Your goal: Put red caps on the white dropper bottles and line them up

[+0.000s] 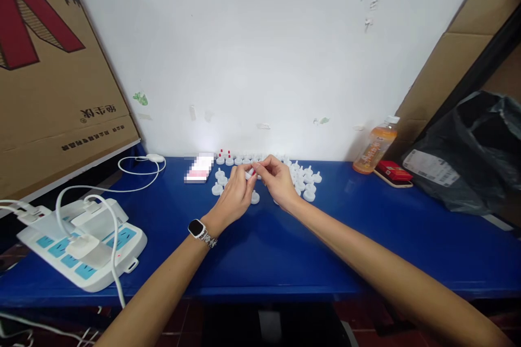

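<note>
Over the middle of the blue table, both my hands meet at the fingertips. My left hand [235, 194], with a watch on its wrist, is closed around a white nozzle cap [248, 175]. A small red tip [253, 172] shows at the cap's end, right at my fingers. My right hand [280, 181] is pinched against that spot; whether its fingers grip the red tip is hidden. Many white nozzle caps [309, 193] stand around and behind my hands. At the back left of the group, a few nozzle caps [220, 159] carry red tips.
A lit phone [199, 168], partly pixelated, lies left of the caps. Further left are a power strip [91, 276] and white cables. On the right stand an orange drink bottle [374, 146], a red box [394, 170] on a phone-like slab, and a dark plastic bag [468, 146].
</note>
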Demonstrator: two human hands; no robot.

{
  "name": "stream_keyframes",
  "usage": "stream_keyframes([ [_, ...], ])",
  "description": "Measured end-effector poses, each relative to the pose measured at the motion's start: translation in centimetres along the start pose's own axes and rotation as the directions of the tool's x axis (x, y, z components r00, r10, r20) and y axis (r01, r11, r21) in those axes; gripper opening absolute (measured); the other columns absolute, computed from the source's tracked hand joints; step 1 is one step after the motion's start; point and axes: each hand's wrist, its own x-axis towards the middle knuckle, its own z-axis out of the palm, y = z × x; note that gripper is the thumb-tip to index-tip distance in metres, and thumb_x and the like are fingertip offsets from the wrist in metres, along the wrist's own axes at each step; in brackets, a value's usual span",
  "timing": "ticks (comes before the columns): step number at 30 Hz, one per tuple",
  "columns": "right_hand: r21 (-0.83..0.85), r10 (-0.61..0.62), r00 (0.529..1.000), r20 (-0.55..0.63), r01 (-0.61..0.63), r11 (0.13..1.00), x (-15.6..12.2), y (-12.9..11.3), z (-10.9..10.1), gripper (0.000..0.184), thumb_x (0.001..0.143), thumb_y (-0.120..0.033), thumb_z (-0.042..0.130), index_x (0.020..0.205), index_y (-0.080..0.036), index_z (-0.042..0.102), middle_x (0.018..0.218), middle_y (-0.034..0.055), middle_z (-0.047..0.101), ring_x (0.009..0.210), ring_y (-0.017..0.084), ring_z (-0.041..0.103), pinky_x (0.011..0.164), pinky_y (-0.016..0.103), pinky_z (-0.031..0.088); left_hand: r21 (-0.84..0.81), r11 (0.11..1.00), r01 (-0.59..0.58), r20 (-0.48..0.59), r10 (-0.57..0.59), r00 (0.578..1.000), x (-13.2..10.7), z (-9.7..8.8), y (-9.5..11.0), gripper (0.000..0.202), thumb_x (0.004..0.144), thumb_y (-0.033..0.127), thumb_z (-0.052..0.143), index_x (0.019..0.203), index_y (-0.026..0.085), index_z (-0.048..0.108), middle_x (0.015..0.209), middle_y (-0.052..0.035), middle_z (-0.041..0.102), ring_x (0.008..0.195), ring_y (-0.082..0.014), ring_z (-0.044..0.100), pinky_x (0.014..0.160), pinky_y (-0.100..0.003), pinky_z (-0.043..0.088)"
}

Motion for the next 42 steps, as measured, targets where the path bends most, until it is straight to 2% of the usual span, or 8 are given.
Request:
stream_keyframes([
  [5,-0.029,0.100,0.988,0.120,-0.097,0.995,2.6,1.2,-0.9,0.032,0.072,-0.045,0.075,0.073,-0.021,0.053,0.058,-0.0040,0.059,0.052,0.011,0.051,0.052,0.025,0.039,0.120,0.992,0.051,0.028,-0.054,0.998,0.1,-0.4,-0.6,0.046,0.103,0.042,0.036,0.140,0.015,0.034,0.124,-0.0151,0.056,0.115,-0.0261,0.054,0.100,-0.044,0.046],
  [9,-0.251,0.075,0.996,0.051,-0.060,0.966,6.2,3.0,-1.9,0.015,0.075,-0.028,0.066,0.074,-0.020,0.053,0.057,-0.0038,0.062,0.050,0.011,0.054,0.051,0.023,0.039,0.278,0.958,0.074,-0.062,-0.060,0.996,0.6,-1.9,-1.7,0.047,0.096,0.045,0.050,0.133,0.016,0.045,0.109,-0.0100,0.064,0.104,-0.0270,0.058,0.093,-0.043,0.046],
  [13,-0.579,0.084,0.991,0.101,-0.010,0.815,9.8,4.7,-0.5,0.005,0.076,-0.016,0.061,0.076,-0.019,0.057,0.064,-0.0009,0.066,0.064,0.014,0.063,0.062,0.024,0.044,0.328,0.917,0.226,-0.082,-0.211,0.974,0.8,-3.6,-3.0,0.023,0.094,0.042,0.051,0.089,0.021,0.059,0.078,-0.0025,0.062,0.079,-0.0211,0.060,0.069,-0.033,0.043],
  [19,-0.858,0.161,0.939,0.303,0.196,0.475,11.9,6.4,3.6,0.011,0.080,-0.016,0.061,0.089,-0.019,0.065,0.091,0.0055,0.073,0.082,0.018,0.064,0.069,0.026,0.043,0.277,0.925,0.258,0.082,-0.291,0.953,0.6,-3.7,-3.7,0.020,0.091,0.040,0.054,0.086,0.022,0.060,0.069,0.0010,0.061,0.066,-0.0172,0.057,0.059,-0.029,0.035],
  [25,-0.869,0.169,0.926,0.338,0.238,0.434,11.8,6.1,2.9,0.017,0.088,-0.030,0.058,0.098,-0.020,0.068,0.093,0.0048,0.074,0.085,0.019,0.065,0.074,0.027,0.043,0.297,0.933,0.202,0.113,-0.244,0.963,0.6,-3.2,-3.7,0.017,0.091,0.036,0.054,0.084,0.023,0.061,0.071,-0.0001,0.063,0.076,-0.0203,0.058,0.063,-0.030,0.036],
  [30,-0.925,0.199,0.937,0.289,0.219,0.311,12.8,6.1,1.5,0.022,0.090,-0.027,0.055,0.103,-0.020,0.071,0.102,0.0076,0.074,0.095,0.022,0.064,0.085,0.032,0.043,0.285,0.943,0.174,0.110,-0.213,0.971,0.6,-2.9,-3.6,0.017,0.092,0.035,0.053,0.083,0.023,0.061,0.072,-0.0007,0.064,0.079,-0.0217,0.057,0.065,-0.032,0.037],
  [39,-0.935,0.151,0.965,0.215,0.159,0.316,13.7,6.8,2.6,0.019,0.089,-0.026,0.057,0.091,-0.019,0.074,0.098,0.0090,0.075,0.101,0.025,0.062,0.094,0.038,0.038,0.296,0.942,0.158,0.103,-0.196,0.975,0.5,-3.0,-3.9,0.018,0.093,0.035,0.053,0.082,0.023,0.061,0.075,-0.0015,0.064,0.078,-0.0218,0.057,0.067,-0.032,0.041],
  [42,-0.902,0.072,0.983,0.169,0.125,0.414,12.5,5.5,1.6,0.021,0.091,-0.028,0.055,0.095,-0.018,0.073,0.097,0.0064,0.074,0.093,0.020,0.063,0.088,0.033,0.041,0.301,0.945,0.130,0.058,-0.154,0.986,0.5,-2.9,-3.9,0.016,0.094,0.035,0.052,0.089,0.022,0.062,0.084,-0.0032,0.064,0.086,-0.0229,0.059,0.076,-0.035,0.045],
])
